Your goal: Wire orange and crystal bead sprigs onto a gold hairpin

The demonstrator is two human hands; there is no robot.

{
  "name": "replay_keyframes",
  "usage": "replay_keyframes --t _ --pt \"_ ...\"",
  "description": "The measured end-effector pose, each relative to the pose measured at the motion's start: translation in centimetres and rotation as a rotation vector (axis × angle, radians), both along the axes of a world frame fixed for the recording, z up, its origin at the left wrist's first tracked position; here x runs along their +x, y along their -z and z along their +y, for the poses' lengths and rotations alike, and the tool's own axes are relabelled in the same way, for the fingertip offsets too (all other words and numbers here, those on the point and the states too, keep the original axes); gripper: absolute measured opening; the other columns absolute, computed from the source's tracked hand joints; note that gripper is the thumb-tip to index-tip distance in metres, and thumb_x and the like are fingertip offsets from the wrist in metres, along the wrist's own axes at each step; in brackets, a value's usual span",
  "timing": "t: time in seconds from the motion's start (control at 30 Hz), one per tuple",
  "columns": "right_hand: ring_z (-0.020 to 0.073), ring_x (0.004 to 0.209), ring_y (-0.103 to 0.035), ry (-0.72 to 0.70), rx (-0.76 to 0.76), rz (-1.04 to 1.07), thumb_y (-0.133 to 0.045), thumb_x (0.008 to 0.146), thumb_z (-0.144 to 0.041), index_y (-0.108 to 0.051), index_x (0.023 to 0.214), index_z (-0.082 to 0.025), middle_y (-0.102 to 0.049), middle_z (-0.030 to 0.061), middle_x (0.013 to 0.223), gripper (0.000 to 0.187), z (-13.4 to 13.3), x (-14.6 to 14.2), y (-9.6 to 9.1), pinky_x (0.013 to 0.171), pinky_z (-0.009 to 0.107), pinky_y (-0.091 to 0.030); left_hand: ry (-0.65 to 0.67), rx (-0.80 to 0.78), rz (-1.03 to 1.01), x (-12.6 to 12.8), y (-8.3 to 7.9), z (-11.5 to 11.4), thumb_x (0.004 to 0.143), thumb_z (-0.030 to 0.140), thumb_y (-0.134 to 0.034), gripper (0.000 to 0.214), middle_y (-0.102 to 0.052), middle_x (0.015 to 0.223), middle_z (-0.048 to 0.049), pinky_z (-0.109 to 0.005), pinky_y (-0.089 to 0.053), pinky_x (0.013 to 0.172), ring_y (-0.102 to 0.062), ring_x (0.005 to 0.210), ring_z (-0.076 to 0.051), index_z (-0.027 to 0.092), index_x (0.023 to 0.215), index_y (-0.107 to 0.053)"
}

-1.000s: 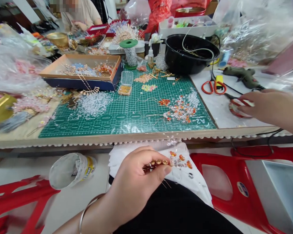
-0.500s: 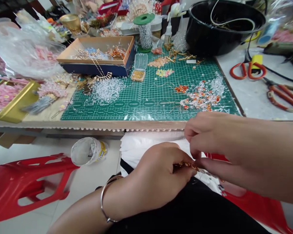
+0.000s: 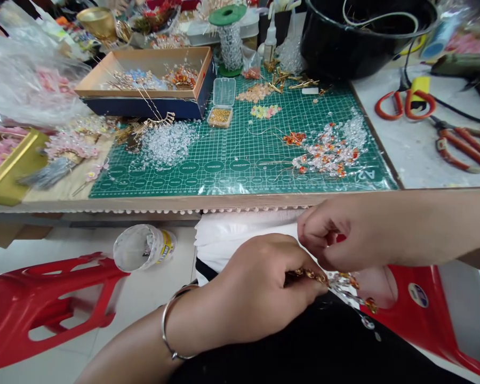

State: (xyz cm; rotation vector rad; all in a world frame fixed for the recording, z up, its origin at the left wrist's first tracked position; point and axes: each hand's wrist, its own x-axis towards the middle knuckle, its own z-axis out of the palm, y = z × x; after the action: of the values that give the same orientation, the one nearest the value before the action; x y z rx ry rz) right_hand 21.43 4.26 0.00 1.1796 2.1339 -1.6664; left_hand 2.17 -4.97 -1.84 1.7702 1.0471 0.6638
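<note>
My left hand (image 3: 260, 290) is closed on a gold beaded ornament (image 3: 332, 280) with orange and clear crystals, held over my lap below the table edge. A silver bangle (image 3: 168, 330) circles that wrist. Just above and to the right, my right hand (image 3: 344, 240) curls its fingers in a pinch at the ornament's crystal end; what it pinches is hidden. A white cloth (image 3: 232, 234) lies on my lap under both hands. Crystal strands dangle from the ornament toward the right.
A green cutting mat (image 3: 232, 160) carries heaps of clear beads (image 3: 166, 144) and orange crystal pieces (image 3: 328, 152). A cardboard box (image 3: 144, 80), small bead case (image 3: 221, 109), black bowl (image 3: 356, 37), red scissors (image 3: 402, 104) and pliers (image 3: 464, 146) stand around. Red stools (image 3: 44, 304) and a jar (image 3: 142, 248) are on the floor.
My right hand came back from the pliers on the table to the ornament in my lap and now pinches at it. The view has tilted down and shifted slightly.
</note>
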Motion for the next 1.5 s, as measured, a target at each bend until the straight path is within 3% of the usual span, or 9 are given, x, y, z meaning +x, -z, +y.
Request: replay_keyframes --t 0.1,0.37,0.57,0.7,0.83,1.0,1.13,1.3,1.5 --pt "0.0158 0.071 -0.055 -0.162 -0.183 -0.057 -0.058 0.075 -0.024 -0.063 0.064 -0.024 -0.062 -0.0004 0.074 0.012 0.5 0.2 0.6 0.061 0.029 -0.042 0.019 -0.004 -0.008 0.0 -0.1 0.0 0.087 0.013 -0.073 0.007 -0.079 0.085 -0.0026 -0.026 -0.057 0.077 -0.073 0.078 -0.016 0.018 0.084 -0.075" --pt "0.0125 0.057 -0.034 0.144 -0.194 0.064 -0.064 0.07 -0.032 -0.054 0.059 -0.022 -0.043 -0.0013 0.062 0.018 1.2 0.3 1.1 0.049 0.027 -0.031 0.099 0.03 -0.063 0.4 0.1 -0.1 0.085 0.014 -0.077 0.009 -0.078 0.08 -0.0008 -0.024 -0.057 0.074 -0.072 0.076 -0.014 0.019 0.08 -0.072" --pt "0.0132 0.059 -0.043 0.247 -0.135 0.158 -0.067 0.073 -0.039 -0.059 0.061 -0.022 -0.054 0.0007 0.068 0.022 1.0 0.1 2.8 0.05 0.027 -0.035 0.009 -0.024 -0.175 0.3 -0.4 0.3 0.083 0.013 -0.079 0.009 -0.075 0.076 -0.0007 -0.025 -0.055 0.067 -0.069 0.07 -0.014 0.02 0.078 -0.074" --pt "0.0159 0.06 -0.052 0.422 0.079 0.254 -0.064 0.085 -0.044 -0.064 0.073 -0.023 -0.062 0.0013 0.074 0.023 -0.3 0.9 4.4 0.052 0.029 -0.041 -0.149 -0.355 -0.406 0.2 -0.5 0.6 0.082 0.014 -0.079 0.011 -0.068 0.073 0.0005 -0.021 -0.047 0.057 -0.058 0.062 -0.01 0.019 0.074 -0.072" --pt "0.0238 0.095 -0.062 0.608 0.456 0.443 -0.057 0.098 -0.049 -0.067 0.091 -0.029 -0.068 0.0033 0.097 0.024 -3.0 2.1 5.2 0.085 0.038 -0.051 -0.279 -0.693 -0.721 0.3 -0.2 0.8 0.07 0.027 -0.092 0.027 -0.059 0.063 0.0032 -0.019 -0.032 0.05 -0.047 0.055 -0.005 0.017 0.071 -0.067" --pt "0.0224 0.127 -0.062 0.443 0.685 0.594 -0.057 0.102 -0.033 -0.063 0.132 -0.051 -0.069 -0.0057 0.133 0.035 -6.9 2.5 4.8 0.107 0.037 -0.05 -0.341 -0.943 -0.856 0.6 -0.1 0.9 0.061 0.037 -0.098 0.042 -0.059 0.061 0.002 -0.018 -0.017 0.044 -0.042 0.051 -0.003 0.016 0.069 -0.062" --pt "0.0243 0.128 -0.063 0.319 0.808 0.552 -0.051 0.103 -0.025 -0.043 0.153 -0.043 -0.067 0.0004 0.139 0.053 -8.0 1.5 3.7 0.103 0.036 -0.056 -0.346 -0.975 -0.882 0.9 -0.1 0.8 0.061 0.033 -0.097 0.043 -0.057 0.061 0.0028 -0.016 -0.015 0.042 -0.043 0.051 -0.002 0.014 0.067 -0.059" --pt "0.0206 0.107 -0.071 0.276 0.987 0.509 -0.052 0.099 -0.013 -0.059 0.128 -0.024 -0.073 0.0079 0.117 0.032 -7.6 0.2 2.7 0.085 0.029 -0.06 -0.334 -0.971 -0.837 0.8 0.0 0.5 0.065 0.036 -0.094 0.042 -0.058 0.06 0.0013 -0.016 -0.014 0.042 -0.042 0.05 -0.003 0.014 0.073 -0.059" --pt "0.0159 0.07 -0.064 0.236 1.138 0.393 -0.048 0.095 -0.009 -0.056 0.097 -0.02 -0.066 0.004 0.082 0.013 -7.8 -0.2 2.7 0.064 0.027 -0.053 -0.337 -0.976 -0.864 0.8 -0.1 0.4 0.067 0.034 -0.094 0.04 -0.06 0.064 -0.0001 -0.014 -0.015 0.042 -0.043 0.051 -0.003 0.013 0.078 -0.061"
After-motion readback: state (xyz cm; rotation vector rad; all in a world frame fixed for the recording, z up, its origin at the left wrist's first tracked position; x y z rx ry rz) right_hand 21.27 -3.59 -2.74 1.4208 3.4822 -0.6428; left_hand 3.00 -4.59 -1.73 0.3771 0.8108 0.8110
